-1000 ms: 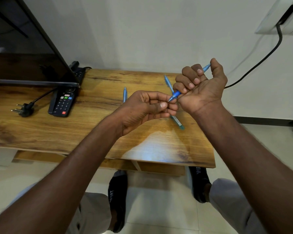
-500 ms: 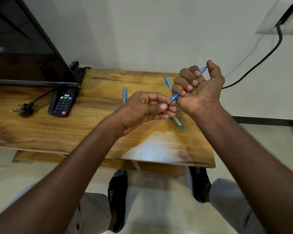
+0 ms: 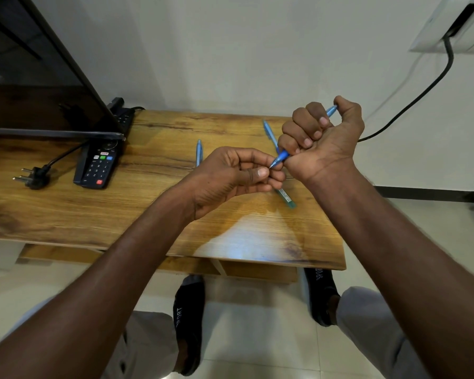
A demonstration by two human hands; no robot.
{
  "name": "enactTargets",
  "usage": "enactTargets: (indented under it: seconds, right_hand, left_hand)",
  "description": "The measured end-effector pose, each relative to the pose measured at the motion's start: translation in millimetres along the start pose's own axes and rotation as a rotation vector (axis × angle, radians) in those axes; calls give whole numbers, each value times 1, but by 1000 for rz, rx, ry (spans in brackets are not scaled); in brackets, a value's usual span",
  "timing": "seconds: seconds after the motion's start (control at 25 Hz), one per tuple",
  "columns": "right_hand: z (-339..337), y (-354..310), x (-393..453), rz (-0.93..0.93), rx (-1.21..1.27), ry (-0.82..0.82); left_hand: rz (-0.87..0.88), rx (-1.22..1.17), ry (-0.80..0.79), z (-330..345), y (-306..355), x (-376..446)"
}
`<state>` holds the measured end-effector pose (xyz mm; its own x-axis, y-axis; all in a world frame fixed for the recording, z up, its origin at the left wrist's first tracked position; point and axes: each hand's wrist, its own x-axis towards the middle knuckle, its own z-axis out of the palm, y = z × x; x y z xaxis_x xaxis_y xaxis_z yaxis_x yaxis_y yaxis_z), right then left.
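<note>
blue pen (image 3: 282, 155) held above tabletop (image 3: 148, 214), near far right corner. right hand (image 3: 320, 140) fisted round barrel, thumb on top end. left hand (image 3: 230, 179) pinches tip. step: likely working tip section. next: steady twist or pull along barrel, firm grip.

Single head-worn camera, wide-angle, looking forward and down, close above the wooden table (image 3: 93, 214) by the wall

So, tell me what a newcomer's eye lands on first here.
The right hand, raised mid-frame, grips a blue pen in its fist while the left hand pinches its tip. Behind them two spare pens lie on the wooden table, with a remote towards its left.
</note>
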<state>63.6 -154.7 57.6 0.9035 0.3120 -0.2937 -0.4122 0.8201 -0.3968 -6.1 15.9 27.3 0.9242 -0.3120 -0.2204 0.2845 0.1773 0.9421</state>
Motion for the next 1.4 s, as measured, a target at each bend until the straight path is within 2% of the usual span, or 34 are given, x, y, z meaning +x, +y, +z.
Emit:
enactTargets:
  seconds: [1.08, 1.4]
  right_hand:
    - [2, 0, 0, -8, 52, 35]
    - [3, 7, 3, 70, 9, 41]
  left_hand:
    - [37, 9, 37, 2, -1, 1]
    - [-2, 109, 29, -8, 6, -6]
